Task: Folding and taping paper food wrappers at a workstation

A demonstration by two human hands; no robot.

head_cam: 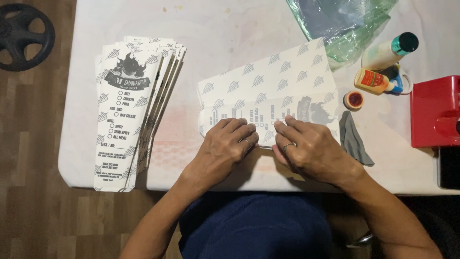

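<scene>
While pressing paper sheet (pixel 268 91), both hands (pixel 227 144) palm-down (knuckles bent)

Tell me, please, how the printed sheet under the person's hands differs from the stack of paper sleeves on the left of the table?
The printed sheet is single and lies crosswise, wide and partly folded; the stack of paper sleeves holds many narrow pieces, fanned out and lying lengthwise, overhanging the table's near edge. The left hand and right hand press the sheet with their fingers; nothing touches the stack. Both are white paper with the same grey leaf pattern and dark print.

hands (pixel 225 144) (pixel 309 148) pressing paper sheet (pixel 268 86), table (pixel 393 163)
</scene>
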